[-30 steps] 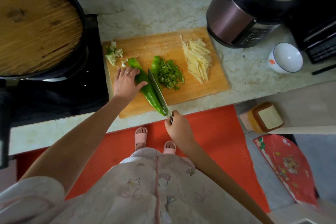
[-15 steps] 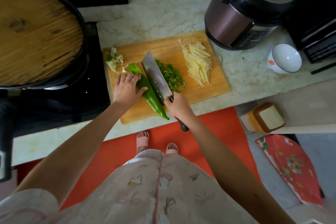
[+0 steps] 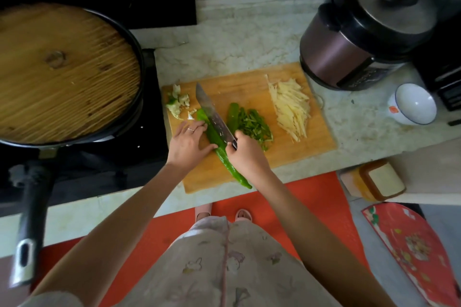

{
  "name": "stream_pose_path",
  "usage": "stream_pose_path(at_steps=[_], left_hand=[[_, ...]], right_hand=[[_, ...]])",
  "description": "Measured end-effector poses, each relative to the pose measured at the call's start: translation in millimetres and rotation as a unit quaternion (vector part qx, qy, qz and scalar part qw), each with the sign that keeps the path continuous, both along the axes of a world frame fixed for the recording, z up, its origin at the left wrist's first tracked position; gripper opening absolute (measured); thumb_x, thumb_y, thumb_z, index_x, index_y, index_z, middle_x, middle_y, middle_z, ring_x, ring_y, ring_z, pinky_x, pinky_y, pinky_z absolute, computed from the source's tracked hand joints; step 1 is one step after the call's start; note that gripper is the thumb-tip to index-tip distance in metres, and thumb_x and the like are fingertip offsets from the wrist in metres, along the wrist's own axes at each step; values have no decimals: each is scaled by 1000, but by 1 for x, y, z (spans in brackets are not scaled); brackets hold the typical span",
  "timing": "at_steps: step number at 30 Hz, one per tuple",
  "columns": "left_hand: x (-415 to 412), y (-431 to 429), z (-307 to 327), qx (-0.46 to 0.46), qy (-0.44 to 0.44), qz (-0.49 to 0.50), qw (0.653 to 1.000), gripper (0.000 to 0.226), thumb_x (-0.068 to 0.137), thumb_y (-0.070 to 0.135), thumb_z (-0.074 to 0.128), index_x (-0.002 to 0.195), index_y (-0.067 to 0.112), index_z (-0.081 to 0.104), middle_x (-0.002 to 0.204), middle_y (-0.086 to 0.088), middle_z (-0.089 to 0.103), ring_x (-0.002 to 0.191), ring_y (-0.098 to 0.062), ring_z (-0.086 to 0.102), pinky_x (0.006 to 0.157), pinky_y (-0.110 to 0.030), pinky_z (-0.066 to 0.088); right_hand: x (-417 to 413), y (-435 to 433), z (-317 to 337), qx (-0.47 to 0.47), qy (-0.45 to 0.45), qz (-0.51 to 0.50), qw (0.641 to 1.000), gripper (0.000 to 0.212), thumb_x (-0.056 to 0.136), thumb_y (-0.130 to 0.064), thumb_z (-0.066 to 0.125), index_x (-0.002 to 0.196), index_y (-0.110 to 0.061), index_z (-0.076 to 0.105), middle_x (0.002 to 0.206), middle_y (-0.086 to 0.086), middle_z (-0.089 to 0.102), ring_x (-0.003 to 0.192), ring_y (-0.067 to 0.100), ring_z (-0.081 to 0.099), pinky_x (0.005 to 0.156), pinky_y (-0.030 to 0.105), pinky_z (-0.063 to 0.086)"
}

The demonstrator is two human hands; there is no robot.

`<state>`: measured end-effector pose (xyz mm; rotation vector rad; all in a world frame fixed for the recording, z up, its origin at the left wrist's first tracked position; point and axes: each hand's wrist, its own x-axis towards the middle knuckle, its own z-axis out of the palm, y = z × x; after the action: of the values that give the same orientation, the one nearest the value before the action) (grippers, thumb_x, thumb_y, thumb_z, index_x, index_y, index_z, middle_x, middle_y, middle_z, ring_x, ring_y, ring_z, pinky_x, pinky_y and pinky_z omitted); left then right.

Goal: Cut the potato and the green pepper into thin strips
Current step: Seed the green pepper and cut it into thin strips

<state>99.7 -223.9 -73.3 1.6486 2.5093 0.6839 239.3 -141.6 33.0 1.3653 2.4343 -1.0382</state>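
My right grip [image 3: 245, 154] holds the knife [image 3: 212, 113], blade along the green pepper [image 3: 225, 164] on the cutting board [image 3: 287, 154]; my left grip [image 3: 188, 143], fingers straight and wide, presses the pepper; potato strips [image 3: 290, 109] lie rightward.

No words I can read from here: the cooker [image 3: 349, 57] front panel and a red mark on the white bowl [image 3: 411, 104] may be lettering, too blurred

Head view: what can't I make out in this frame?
Knife handle: wrapped inside the right hand.
Green pepper middle: covered by blade and left hand; cut depth unclear.
Pan contents: under the wooden lid.
Cooker panel text: too small, blurred.
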Motion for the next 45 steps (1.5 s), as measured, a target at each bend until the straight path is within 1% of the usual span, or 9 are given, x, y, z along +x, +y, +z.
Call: stream_pose_path(at_steps=[5, 11, 14, 18, 22, 28, 35, 40, 45], left_hand=[[-16, 5, -7, 29, 63, -22, 997, 50, 66, 45, 85, 99, 9, 74, 103, -3, 73, 103, -22, 67, 109, -42, 28], [-21, 9, -8, 49, 49, -38, 997, 46, 63, 42, 87, 93, 9, 76, 95, -2, 74, 102, -21, 68, 109, -40, 24], [-23, 10, -10, 40, 34, -50, 997, 47, 60, 41, 88, 91, 8, 76, 92, -4, 74, 99, -21, 69, 105, -38, 28], [-27, 12, -9, 28, 18, -67, 997, 50, 55, 40, 91, 88, 5, 76, 89, -7, 74, 93, -23, 70, 95, -35, 43], [-27, 12, -4, 25, 22, -64, 997, 43, 72, 44, 69, 89, 5, 76, 90, -9, 74, 89, -24, 71, 88, -40, 53], [-28, 10, -3, -15, 23, -57, 998, 51, 60, 46, 87, 93, 9, 76, 96, -6, 75, 97, -21, 70, 93, -38, 50], [-28, 9, -9, -44, 1, -29, 999, 53, 65, 51, 82, 100, 11, 75, 104, -6, 73, 104, -22, 67, 96, -35, 45], [-27, 9, -14, -68, -18, -12, 997, 55, 68, 56, 77, 103, 14, 75, 111, -7, 71, 109, -24, 64, 99, -37, 41], [-22, 11, -3, -63, 8, -15, 998, 52, 68, 51, 80, 101, 12, 75, 110, -8, 71, 106, -24, 65, 100, -38, 40]], right_hand=[[-6, -6, -9, 5, -16, -7, 1000, 11, 97, -21, 44, 91, -13, 39, 65, -4, 42, 58, 17, 47, 45, 27, 31], [-6, -11, -13, 9, -29, 0, 1000, 13, 96, -20, 47, 88, -12, 42, 69, -1, 47, 75, 26, 58, 58, 30, 38], [-8, -9, -14, -10, -37, -7, 999, 12, 96, -20, 49, 90, -9, 46, 78, 4, 53, 82, 28, 61, 61, 31, 41], [-19, -2, -12, -37, -42, -21, 998, 15, 96, -21, 49, 90, -8, 48, 69, 0, 49, 68, 24, 56, 58, 29, 38], [-48, -1, -10, -16, -42, -34, 998, 23, 96, -22, 50, 107, -2, 55, 95, 12, 64, 91, 31, 63, 63, 29, 40], [-1, -15, -14, -32, -44, -27, 998, 10, 95, -16, 51, 90, -8, 48, 69, -1, 46, 77, 27, 57, 61, 31, 39], [-13, -11, -18, -37, -27, -34, 998, 13, 95, -19, 52, 97, -7, 53, 78, 4, 52, 88, 32, 62, 64, 31, 40], [10, -13, -15, -27, -35, -21, 999, 10, 93, -15, 53, 89, -8, 47, 78, 7, 52, 84, 32, 62, 62, 31, 40], [16, -17, -19, -46, -33, -32, 998, 11, 94, -14, 51, 88, -8, 44, 67, -2, 43, 72, 23, 52, 61, 31, 38]])
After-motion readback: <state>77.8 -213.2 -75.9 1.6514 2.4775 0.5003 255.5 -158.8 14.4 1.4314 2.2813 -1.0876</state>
